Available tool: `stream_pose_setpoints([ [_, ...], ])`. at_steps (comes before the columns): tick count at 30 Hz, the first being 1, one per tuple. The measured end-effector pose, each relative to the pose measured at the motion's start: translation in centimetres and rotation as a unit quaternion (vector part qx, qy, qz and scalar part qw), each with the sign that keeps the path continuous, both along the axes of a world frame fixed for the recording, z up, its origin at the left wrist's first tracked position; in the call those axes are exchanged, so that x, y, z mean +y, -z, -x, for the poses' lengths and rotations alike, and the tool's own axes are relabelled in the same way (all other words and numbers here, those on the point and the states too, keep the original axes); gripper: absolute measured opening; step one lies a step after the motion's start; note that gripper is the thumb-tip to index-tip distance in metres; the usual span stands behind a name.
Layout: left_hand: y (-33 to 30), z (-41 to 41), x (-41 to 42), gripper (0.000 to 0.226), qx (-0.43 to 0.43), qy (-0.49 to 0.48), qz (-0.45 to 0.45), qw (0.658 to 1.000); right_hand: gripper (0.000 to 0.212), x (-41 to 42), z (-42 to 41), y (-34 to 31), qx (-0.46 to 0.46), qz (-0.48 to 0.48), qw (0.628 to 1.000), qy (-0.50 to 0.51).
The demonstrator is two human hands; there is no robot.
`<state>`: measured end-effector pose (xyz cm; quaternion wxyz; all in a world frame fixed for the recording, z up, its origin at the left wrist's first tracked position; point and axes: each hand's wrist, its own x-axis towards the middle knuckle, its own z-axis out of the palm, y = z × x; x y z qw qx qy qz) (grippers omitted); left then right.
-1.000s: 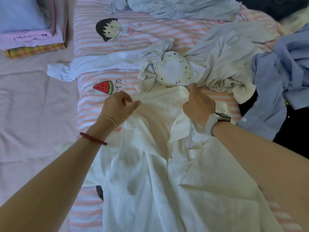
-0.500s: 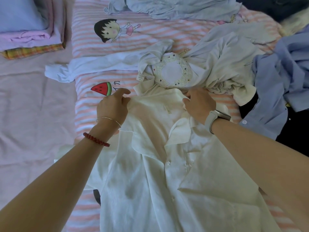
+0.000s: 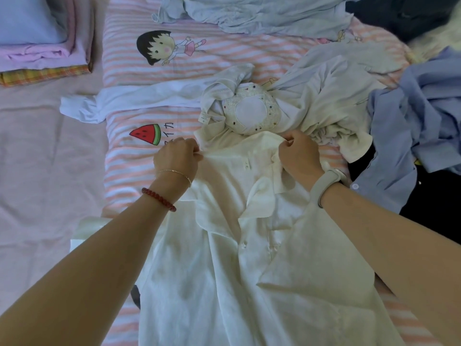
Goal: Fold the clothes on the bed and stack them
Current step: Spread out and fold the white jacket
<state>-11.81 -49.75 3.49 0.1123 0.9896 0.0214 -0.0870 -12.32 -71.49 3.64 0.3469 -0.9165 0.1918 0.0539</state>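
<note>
A white button-up shirt lies spread front-up on the striped bed cover, its collar pointing away from me. My left hand pinches the shirt's left shoulder edge, fingers curled. My right hand pinches the fabric at the right side of the collar. Just beyond the collar lies a crumpled cream garment with a round embroidered patch. A stack of folded clothes sits at the far left.
A white long sleeve stretches left across the pink-striped cover. Pale blue clothes lie at the top, a heap of blue shirts and dark fabric at the right. Pink sheet covers the left.
Both hands moved a little farther up the shirt and closed their fingers on its shoulder and collar edges, drawing the top of the shirt taut between them.
</note>
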Motion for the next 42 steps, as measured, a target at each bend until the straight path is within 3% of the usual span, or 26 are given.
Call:
stream_pose_setpoints([
  [3,-0.7,-1.4,-0.3,0.026,0.035,-0.009,0.02,0.999,0.035,1.3,0.1,0.4,0.036,-0.131,0.99,-0.025],
  [5,-1.1,-2.6,-0.4,0.035,0.057,-0.066,0.127,0.988,0.046,2.3,0.5,0.5,0.07,-0.172,0.981,-0.063],
  [8,-2.1,-3.3,-0.5,0.044,0.077,-0.1,0.294,0.948,0.05,3.8,2.4,0.8,0.031,-0.23,0.97,-0.075],
  [10,-2.1,-3.0,0.0,0.05,0.089,0.018,0.254,0.963,0.044,4.8,4.4,1.1,-0.055,-0.196,0.975,-0.093],
  [12,-2.0,-2.1,0.7,0.047,0.131,0.145,0.151,0.969,0.039,5.5,5.9,2.2,-0.145,-0.102,0.97,-0.168],
  [15,-1.8,-0.8,1.1,0.041,0.18,0.315,-0.037,0.931,0.037,5.1,6.2,4.0,-0.17,0.052,0.948,-0.265],
  [16,-1.7,-0.5,1.0,0.037,0.18,0.357,-0.089,0.912,0.036,4.9,6.0,4.1,-0.153,0.057,0.949,-0.268],
  [18,-1.5,-0.3,1.1,0.028,0.161,0.393,-0.134,0.895,0.037,4.4,5.7,4.0,-0.104,-0.031,0.962,-0.252],
  [20,-1.4,-0.4,1.3,0.023,0.133,0.385,-0.108,0.907,0.041,4.0,5.3,3.9,-0.014,-0.152,0.961,-0.232],
  [22,-1.7,-0.7,0.9,0.021,0.12,0.337,-0.026,0.934,0.042,4.1,5.0,4.1,0.066,-0.225,0.951,-0.199],
  [24,-1.8,-1.0,0.2,0.021,0.109,0.31,0.031,0.944,0.042,4.4,4.8,4.1,0.098,-0.295,0.941,-0.136],
  [26,-1.4,-1.2,-0.8,0.02,0.099,0.309,0.033,0.945,0.038,4.3,5.0,3.9,0.069,-0.341,0.936,-0.058],
  [28,-0.2,-1.4,-1.6,0.021,0.091,0.287,0.011,0.954,0.028,3.9,6.2,3.5,-0.001,-0.291,0.956,-0.029],
  [31,1.9,-1.1,-2.4,0.026,0.08,0.236,-0.036,0.968,0.021,3.5,8.5,3.2,-0.035,-0.2,0.976,-0.077],
  [34,3.1,-0.6,-2.5,0.021,0.064,0.215,-0.039,0.974,0.021,4.2,9.4,3.7,0.021,-0.181,0.979,-0.096],
  [37,3.2,-0.4,-1.9,0.019,0.04,0.221,-0.01,0.974,0.025,4.8,8.8,3.7,0.112,-0.232,0.963,-0.075],
  [42,2.4,0.2,-0.7,0.016,-0.022,0.212,-0.005,0.977,0.023,4.6,9.5,2.5,0.196,-0.256,0.934,-0.155],
])
